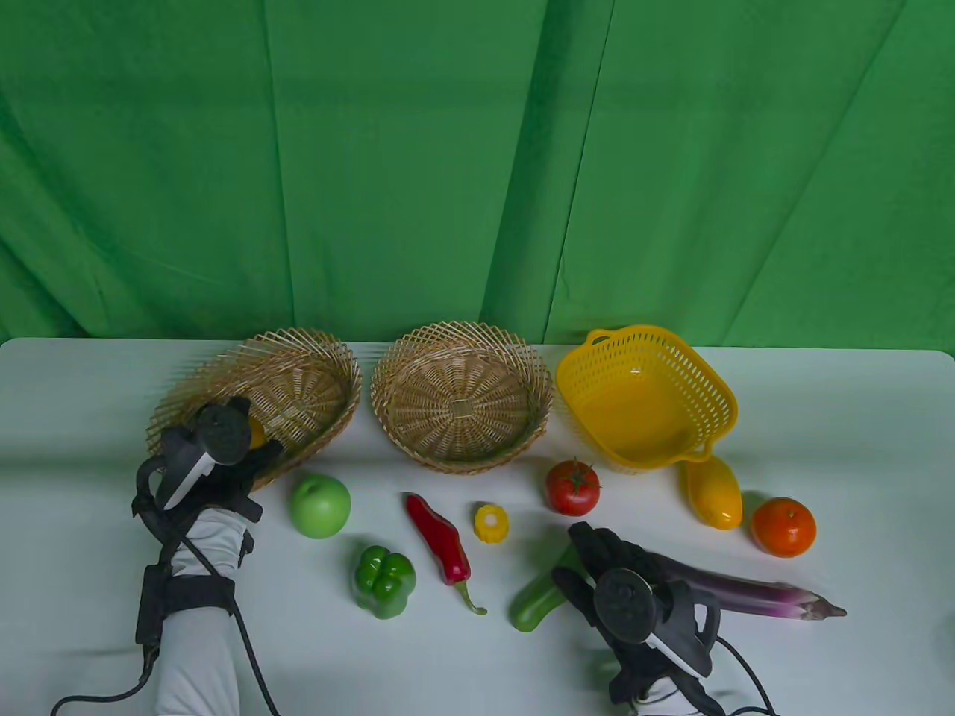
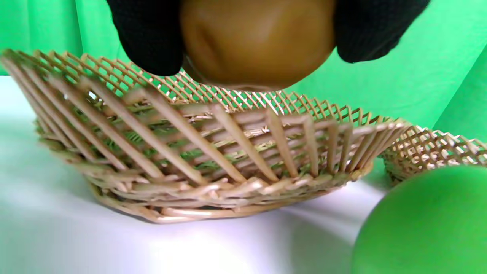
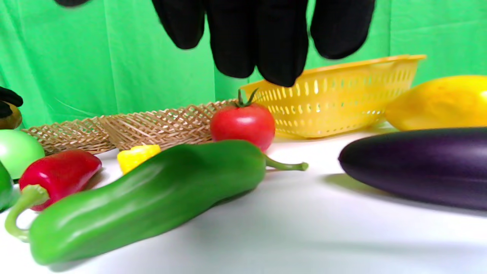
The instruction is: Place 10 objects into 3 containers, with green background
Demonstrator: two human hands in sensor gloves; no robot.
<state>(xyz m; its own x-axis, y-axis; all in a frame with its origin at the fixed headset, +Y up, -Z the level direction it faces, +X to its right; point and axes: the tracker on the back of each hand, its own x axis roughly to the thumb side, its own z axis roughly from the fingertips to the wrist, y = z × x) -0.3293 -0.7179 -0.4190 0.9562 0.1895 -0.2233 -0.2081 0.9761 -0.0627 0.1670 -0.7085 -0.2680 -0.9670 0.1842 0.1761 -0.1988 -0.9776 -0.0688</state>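
One eggplant (image 1: 746, 593) lies crosswise, stem rightward; right hand (image 1: 630, 597) above

Yellow basket (image 1: 646, 395), purple eggplant (image 1: 746, 593)

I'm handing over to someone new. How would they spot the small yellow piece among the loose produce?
Start at the middle wicker basket and come toward the table's front edge. The corn piece sits between the red chili and the tomato. It is the smallest item, a stubby yellow round, unlike the long yellow mango farther right.
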